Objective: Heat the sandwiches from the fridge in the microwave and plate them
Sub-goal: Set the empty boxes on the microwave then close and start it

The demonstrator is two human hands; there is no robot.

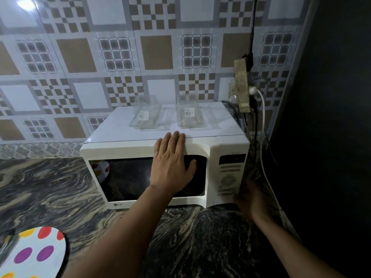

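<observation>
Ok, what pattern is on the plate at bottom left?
White plate with red, purple and yellow dots, seen in the head view.

The microwave (212, 149) is showing a white plastic casing, smooth and lightly glossy; its door window (130, 177) is presenting as dark, glossy glass, reflecting a spotted shape. On top of the microwave, two containers (146, 113) are appearing as clear, transparent glass or plastic; which one cannot be told. Under the microwave, the countertop (50, 187) is looking like polished stone with swirling dark veining and a soft sheen. Behind the microwave, the wall tiles (156, 53) are showing a glazed, glossy finish, catching light glare. Left of and in front of the microwave, the plate (40, 251) is reading as smooth white with coloured dots. Right of the microwave, cables (263, 109) are appearing plastic-sheathed.
</observation>
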